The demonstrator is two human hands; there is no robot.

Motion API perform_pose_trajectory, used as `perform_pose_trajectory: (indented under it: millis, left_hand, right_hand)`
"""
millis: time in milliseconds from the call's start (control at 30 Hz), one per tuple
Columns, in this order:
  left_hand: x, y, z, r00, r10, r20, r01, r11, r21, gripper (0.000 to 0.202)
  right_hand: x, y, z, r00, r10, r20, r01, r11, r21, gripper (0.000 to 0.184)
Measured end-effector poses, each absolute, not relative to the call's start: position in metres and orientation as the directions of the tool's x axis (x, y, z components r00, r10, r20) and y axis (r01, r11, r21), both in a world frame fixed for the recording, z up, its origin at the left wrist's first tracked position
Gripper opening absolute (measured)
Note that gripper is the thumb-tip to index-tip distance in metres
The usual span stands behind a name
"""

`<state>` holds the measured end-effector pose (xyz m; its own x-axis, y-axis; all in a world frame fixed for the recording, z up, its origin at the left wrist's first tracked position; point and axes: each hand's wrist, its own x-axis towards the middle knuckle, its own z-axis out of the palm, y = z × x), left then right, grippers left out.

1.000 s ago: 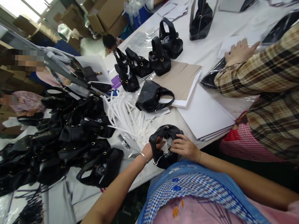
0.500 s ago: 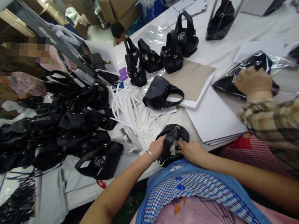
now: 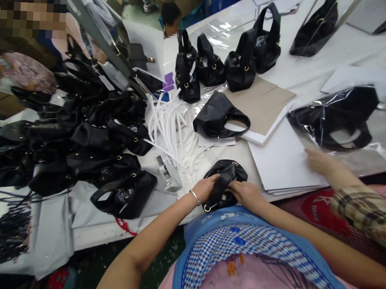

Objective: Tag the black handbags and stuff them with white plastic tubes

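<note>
A small black handbag point(image 3: 224, 180) with gold rings sits at the table's front edge, against my apron. My left hand point(image 3: 207, 190) is closed on its left side, fingers partly hidden behind the upright handle. From the right, my right hand point(image 3: 247, 194) pinches the bag near its opening, fingertips partly out of sight in the folds. Just beyond lies another black handbag point(image 3: 214, 115) on its side, its handle toward the right. White strips point(image 3: 168, 126) are heaped to the left of it.
Several black handbags point(image 3: 240, 71) stand at the back, and many more point(image 3: 93, 135) are piled left. A metal tape dispenser point(image 3: 168, 173) lies near my left hand. White sheets point(image 3: 282, 162) are stacked right. A co-worker's hand point(image 3: 321, 164) reaches beside a plastic-wrapped bag point(image 3: 337, 113).
My right fingers have come out from deeper inside the handbag toward its rim, and the opening looks narrower. The co-worker's hand has left the wrapped bag for the white sheets. My view has shifted.
</note>
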<state>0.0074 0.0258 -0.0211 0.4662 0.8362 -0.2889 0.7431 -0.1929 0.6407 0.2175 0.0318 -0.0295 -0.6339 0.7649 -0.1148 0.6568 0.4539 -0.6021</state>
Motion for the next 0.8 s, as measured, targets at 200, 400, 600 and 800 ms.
perform_pose_trajectory:
  millis: [200,400,600,800]
  left_hand:
    - [-0.004,-0.002,-0.008,0.158,0.987,-0.015,0.746,-0.110,0.657,0.028]
    - [0.001,0.005,-0.016,-0.237,0.970,-0.061,0.715,0.216,0.665,0.028]
    - [-0.010,0.025,-0.019,-0.193,0.951,-0.243,0.769,0.301,0.564,0.023]
    - [-0.007,0.026,-0.007,-0.166,0.938,-0.305,0.600,0.342,0.723,0.033]
  right_hand:
    - [0.239,0.035,-0.041,-0.803,0.595,0.035,0.467,0.665,-0.582,0.051]
    - [0.231,0.040,-0.060,-0.771,0.623,0.135,0.468,0.697,-0.543,0.037]
    - [0.213,0.058,-0.042,-0.815,0.579,0.028,0.475,0.694,-0.541,0.034]
    - [0.214,0.067,-0.052,-0.827,0.556,-0.083,0.491,0.642,-0.589,0.032]
